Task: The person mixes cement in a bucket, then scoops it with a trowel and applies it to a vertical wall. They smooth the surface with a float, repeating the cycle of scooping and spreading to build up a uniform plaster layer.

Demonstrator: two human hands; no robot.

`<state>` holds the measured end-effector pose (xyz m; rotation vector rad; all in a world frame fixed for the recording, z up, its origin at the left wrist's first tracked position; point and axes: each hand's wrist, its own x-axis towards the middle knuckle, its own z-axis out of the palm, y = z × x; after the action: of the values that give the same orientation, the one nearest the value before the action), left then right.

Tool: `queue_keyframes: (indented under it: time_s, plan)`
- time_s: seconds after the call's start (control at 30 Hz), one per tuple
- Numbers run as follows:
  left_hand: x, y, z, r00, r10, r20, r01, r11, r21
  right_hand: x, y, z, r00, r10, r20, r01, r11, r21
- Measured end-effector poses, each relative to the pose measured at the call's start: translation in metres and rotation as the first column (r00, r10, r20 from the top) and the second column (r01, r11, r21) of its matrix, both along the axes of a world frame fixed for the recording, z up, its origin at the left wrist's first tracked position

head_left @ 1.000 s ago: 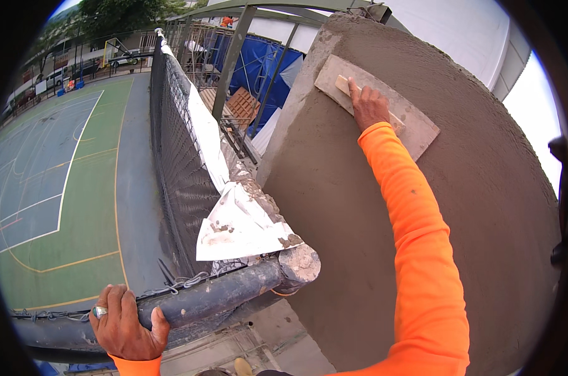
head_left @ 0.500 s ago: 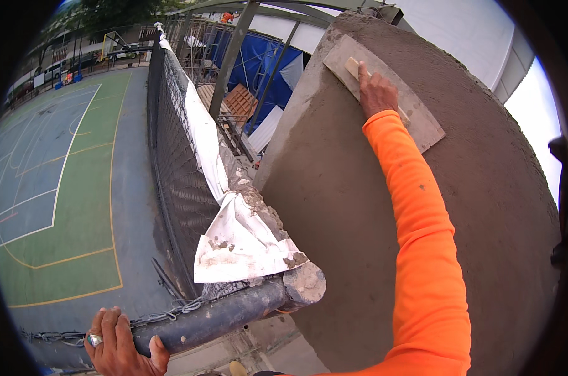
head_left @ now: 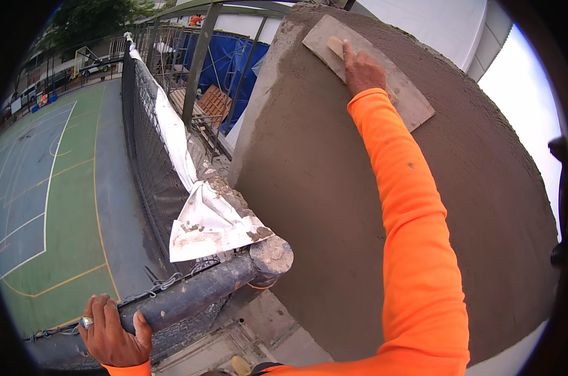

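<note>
My right hand [head_left: 363,70] grips the wooden handle of a flat plastering float [head_left: 415,103], index finger stretched along the handle. The float's board lies against the upper part of a wall of wet brown plaster [head_left: 309,175], tilted down to the right. Its face against the plaster is hidden. At the lower left, my left hand [head_left: 114,332] is wrapped over a thick dark pipe rail [head_left: 190,291], thumb on the near side and a ring on one finger. White sheeting [head_left: 212,222], spotted with mortar, is draped over the fence beside the rail's rounded end.
A chain-link fence [head_left: 149,125] runs away from the rail, with a green and blue sports court [head_left: 77,207] beyond it. Behind stand a metal post [head_left: 201,69], blue tarpaulin [head_left: 234,56] and scaffolding. Paved ground [head_left: 252,338] shows far below the rail.
The view has shifted, so the fence and wall sit further left. My right hand and the float stay high on the plaster, with little visible travel across it. My left hand keeps its hold on the rail.
</note>
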<state>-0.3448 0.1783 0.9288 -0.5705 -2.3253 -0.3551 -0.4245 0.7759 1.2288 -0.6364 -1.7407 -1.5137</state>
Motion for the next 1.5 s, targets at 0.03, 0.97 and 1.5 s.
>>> queue_keyframes:
  time_s: [0.03,0.97,1.5]
  plan:
    - [0.0,-0.001,-0.001,1.0,0.0,-0.002,0.0,1.0,0.001,0.017,-0.005,0.005,1.0,0.015,-0.006,-0.015,1.0,0.019]
    - [0.023,-0.018,-0.011,0.931,-0.179,-0.318,0.231,0.964,0.131,0.594,-0.21,-0.271,0.995,0.087,-0.039,-0.092,0.766,-0.636]
    - [0.265,-0.073,-0.303,-0.013,-0.968,0.251,-0.999,0.026,0.047,0.31,-0.462,-0.566,-0.151,0.988,0.009,-0.159,-0.015,-0.987]
